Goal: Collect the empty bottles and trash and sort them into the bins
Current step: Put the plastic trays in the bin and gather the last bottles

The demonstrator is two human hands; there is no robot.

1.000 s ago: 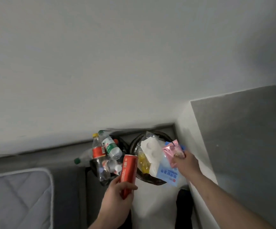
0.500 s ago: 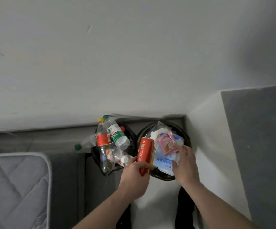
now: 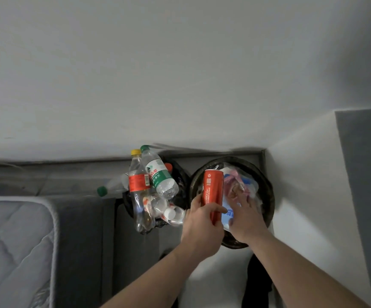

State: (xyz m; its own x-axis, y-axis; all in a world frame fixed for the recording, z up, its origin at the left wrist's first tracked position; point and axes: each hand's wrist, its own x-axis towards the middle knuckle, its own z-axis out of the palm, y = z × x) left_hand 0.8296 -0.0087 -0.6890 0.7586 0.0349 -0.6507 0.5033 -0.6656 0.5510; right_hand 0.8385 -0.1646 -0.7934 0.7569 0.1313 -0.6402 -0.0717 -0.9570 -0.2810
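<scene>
Two black bins stand side by side against the wall. The left bin (image 3: pixel 181 174) overflows with clear plastic bottles, among them a red-labelled bottle (image 3: pixel 138 183) and a green-labelled bottle (image 3: pixel 159 174). The right bin (image 3: pixel 266 190) holds wrappers and paper. My left hand (image 3: pixel 202 227) grips a tall red can (image 3: pixel 213 192), held upright over the right bin's left rim. My right hand (image 3: pixel 244 216) lies palm down on the trash in the right bin, fingers spread over a pink wrapper (image 3: pixel 232 182) and a blue-and-white packet (image 3: pixel 228 215).
A grey quilted mattress (image 3: pixel 13 245) fills the lower left. A green-capped bottle (image 3: pixel 111 188) sticks out sideways left of the left bin. White wall runs behind the bins and a white corner (image 3: pixel 302 196) closes the right side. Dark floor lies below.
My left hand carried the red can rightward from near the left bin to over the right bin. My right hand lowered the pink wrapper onto the trash and now presses on it.
</scene>
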